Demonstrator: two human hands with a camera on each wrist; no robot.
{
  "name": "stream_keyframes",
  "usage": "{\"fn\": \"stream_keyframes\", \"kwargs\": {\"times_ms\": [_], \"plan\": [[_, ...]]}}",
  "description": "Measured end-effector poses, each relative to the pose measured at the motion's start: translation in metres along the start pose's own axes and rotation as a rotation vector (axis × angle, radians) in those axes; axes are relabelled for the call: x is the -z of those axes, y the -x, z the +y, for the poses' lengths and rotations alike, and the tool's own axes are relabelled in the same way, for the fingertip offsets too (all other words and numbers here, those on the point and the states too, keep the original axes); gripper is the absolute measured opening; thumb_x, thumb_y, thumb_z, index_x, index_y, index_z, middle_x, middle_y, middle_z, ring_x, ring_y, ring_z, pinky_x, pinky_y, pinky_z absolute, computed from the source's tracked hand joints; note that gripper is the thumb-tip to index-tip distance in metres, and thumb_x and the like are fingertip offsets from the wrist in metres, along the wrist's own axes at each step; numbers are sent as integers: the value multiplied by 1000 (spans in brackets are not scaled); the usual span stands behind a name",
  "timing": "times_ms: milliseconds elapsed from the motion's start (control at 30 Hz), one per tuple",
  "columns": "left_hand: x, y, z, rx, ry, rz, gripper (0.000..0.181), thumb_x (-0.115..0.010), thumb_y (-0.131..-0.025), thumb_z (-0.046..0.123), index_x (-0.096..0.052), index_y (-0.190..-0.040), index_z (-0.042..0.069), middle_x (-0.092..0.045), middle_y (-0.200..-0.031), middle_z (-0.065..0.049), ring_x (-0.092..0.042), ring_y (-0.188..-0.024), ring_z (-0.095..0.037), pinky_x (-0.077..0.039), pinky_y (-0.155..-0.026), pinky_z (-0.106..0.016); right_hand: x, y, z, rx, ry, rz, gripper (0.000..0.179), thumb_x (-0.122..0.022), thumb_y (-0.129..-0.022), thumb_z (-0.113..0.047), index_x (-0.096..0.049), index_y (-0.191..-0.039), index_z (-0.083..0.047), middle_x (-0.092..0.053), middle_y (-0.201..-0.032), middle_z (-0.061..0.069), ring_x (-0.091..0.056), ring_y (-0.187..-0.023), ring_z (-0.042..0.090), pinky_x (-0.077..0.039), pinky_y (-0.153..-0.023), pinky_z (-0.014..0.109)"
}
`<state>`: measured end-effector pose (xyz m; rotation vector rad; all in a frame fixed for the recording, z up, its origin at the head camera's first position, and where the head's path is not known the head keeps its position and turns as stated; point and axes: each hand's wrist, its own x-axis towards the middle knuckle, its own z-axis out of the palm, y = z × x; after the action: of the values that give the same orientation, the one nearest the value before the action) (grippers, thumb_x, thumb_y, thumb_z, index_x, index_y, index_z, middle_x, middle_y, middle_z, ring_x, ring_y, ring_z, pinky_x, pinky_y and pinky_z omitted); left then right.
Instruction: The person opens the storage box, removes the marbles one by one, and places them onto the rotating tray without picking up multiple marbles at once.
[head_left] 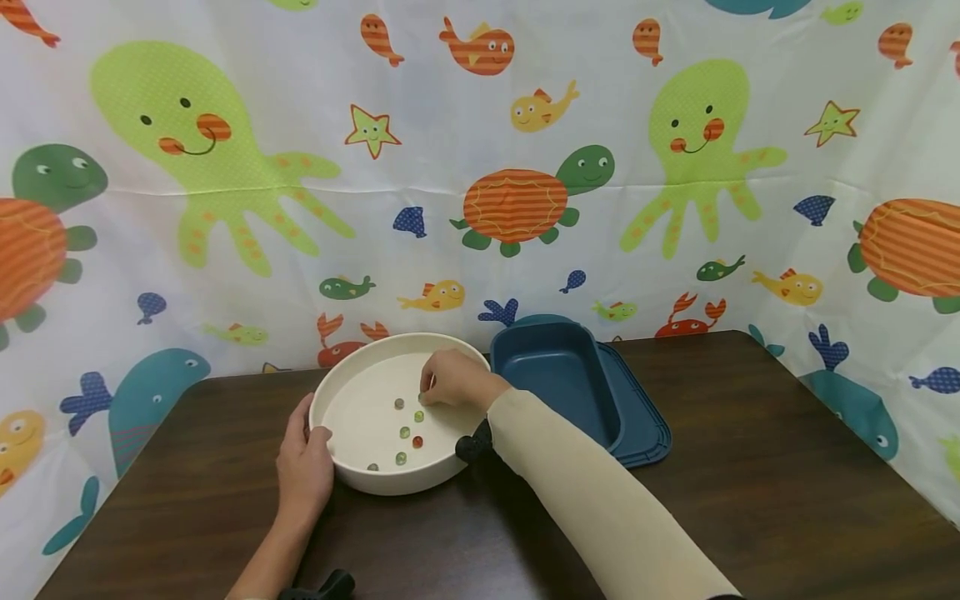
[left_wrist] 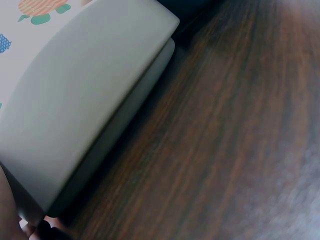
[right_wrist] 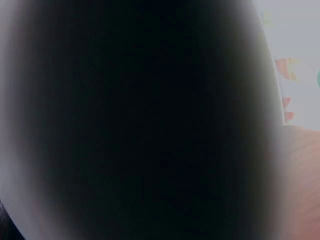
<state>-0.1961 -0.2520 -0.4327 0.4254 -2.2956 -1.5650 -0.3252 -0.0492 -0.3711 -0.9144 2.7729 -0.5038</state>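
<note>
A round cream tray (head_left: 401, 482) with a raised wall stands on the table. My left hand (head_left: 306, 458) grips its left side, thumb by the rim and fingers around the outer wall. In the left wrist view, the tray's outer wall (left_wrist: 85, 95) fills the upper left, and part of the hand shows at the lower left corner. My right hand (head_left: 459, 379) reaches inside the tray, thumb and fingertips pinching a small glass marble (head_left: 422, 399) near the tray floor. Several clear, greenish marbles (head_left: 405, 432) and one reddish marble (head_left: 417, 442) lie on the floor. A dark blur hides most of the right wrist view.
A deep blue rectangular pan (head_left: 555, 367) stands right behind the tray, overlapping a flatter blue tray (head_left: 648, 425). Both rest on the dark wooden table (head_left: 772, 450). A white curtain (head_left: 442, 142) printed with sea animals hangs along the back and sides.
</note>
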Motion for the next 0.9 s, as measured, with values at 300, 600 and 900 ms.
{"fn": "stream_keyframes", "kwargs": {"times_ms": [300, 600, 900], "plan": [[-5, 1, 2, 11, 5, -9, 62, -29, -101, 16, -20, -163, 16, -24, -168, -12, -27, -154, -35, -25, -123, -57, 24, 14, 5, -19, -67, -5, 23, -74, -92, -24, -76, -112, -13, -73, -103, 1, -64, -89, 12, -53, -75, 21], [-1, 1, 2, 7, 1, -11, 62, -28, -102, 16, -19, -163, 15, -23, -169, -13, -26, -154, -35, -25, -123, -58, 70, 66, 3, 103, -117, 38, 24, -73, -93, -24, -76, -112, -10, -74, -99, 3, -65, -89, 14, -54, -72, 23], [-1, 1, 0, 8, -2, -4, 62, -28, -102, 17, -19, -163, 16, -23, -169, -12, -27, -154, -35, -26, -122, -58, 66, 123, 37, 129, -158, 74, 20, -75, -91, -24, -77, -108, -14, -74, -92, -1, -65, -79, 9, -54, -69, 19]]}}
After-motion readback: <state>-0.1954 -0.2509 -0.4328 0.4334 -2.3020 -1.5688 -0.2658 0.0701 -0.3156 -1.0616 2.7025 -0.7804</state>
